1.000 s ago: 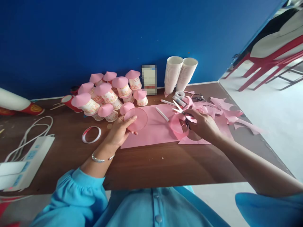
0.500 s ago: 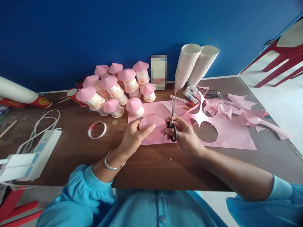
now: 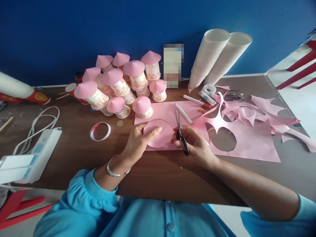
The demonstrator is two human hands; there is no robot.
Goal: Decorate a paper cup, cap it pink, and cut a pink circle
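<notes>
A round pink paper disc (image 3: 161,135) with a darker outline is pinched at its left edge by my left hand (image 3: 138,140), thumb on top. My right hand (image 3: 195,143) grips black-handled scissors (image 3: 179,123) just right of the disc, blades pointing up and away, slightly parted; its fingertips are close to the disc's right edge. Under the disc lies a pink sheet (image 3: 168,108). To the right is another pink sheet (image 3: 256,144) with a round hole cut in it.
Several paper cups with pink cone tops (image 3: 134,70) stand behind. Stacked white cups (image 3: 209,56), a phone (image 3: 172,65), markers (image 3: 196,101), a tape roll (image 3: 208,89) and pink scraps (image 3: 249,113) lie around. At left are a tape ring (image 3: 100,131) and a power strip (image 3: 41,154).
The camera view has shifted closer and turned slightly. The scissors now tilt further left at the tips. Both hands keep hold of the disc and scissors.
</notes>
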